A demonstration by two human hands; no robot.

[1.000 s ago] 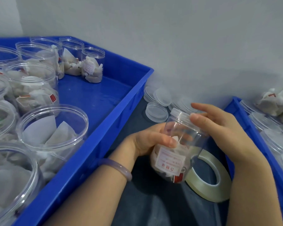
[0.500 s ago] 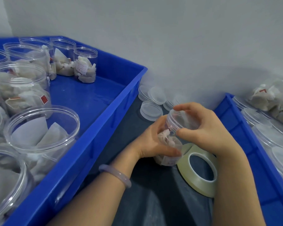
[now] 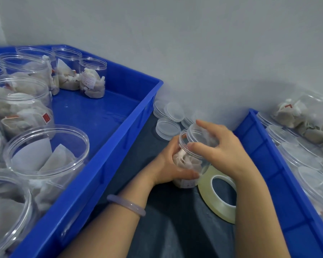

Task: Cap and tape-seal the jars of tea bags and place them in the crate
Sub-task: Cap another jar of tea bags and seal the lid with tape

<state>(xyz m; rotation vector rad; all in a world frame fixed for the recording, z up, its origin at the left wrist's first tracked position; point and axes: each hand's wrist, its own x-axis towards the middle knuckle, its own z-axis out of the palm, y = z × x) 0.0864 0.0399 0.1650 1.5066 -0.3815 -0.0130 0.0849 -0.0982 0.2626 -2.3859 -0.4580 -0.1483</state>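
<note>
In the middle of the picture, a see-through jar [image 3: 191,162] with tea bags inside stands on the dark table [image 3: 175,226]. It is between two blue crates. The left hand [image 3: 168,164] is wrapped around the side of the jar and grips it. The right hand [image 3: 226,151] comes from above, and its fingers [image 3: 209,125] and thumb pinch a clear lid [image 3: 199,135]. The lid is at the jar's mouth and looks a bit tipped, and I cannot tell if it is on all the way. A roll of clear tape [image 3: 215,209] lies flat on the table, just to the lower right of the jar and partly under the right wrist. More lids [image 3: 168,126] lie near the wall, just above the jar. The left crate [image 3: 119,155] fills the left side and holds many open jars [image 3: 92,77] of tea bags. The right crate [image 3: 254,142] is at the right edge and holds jars with lids on [image 3: 306,116]. The left wrist wears a pale bracelet [image 3: 126,204].
</note>
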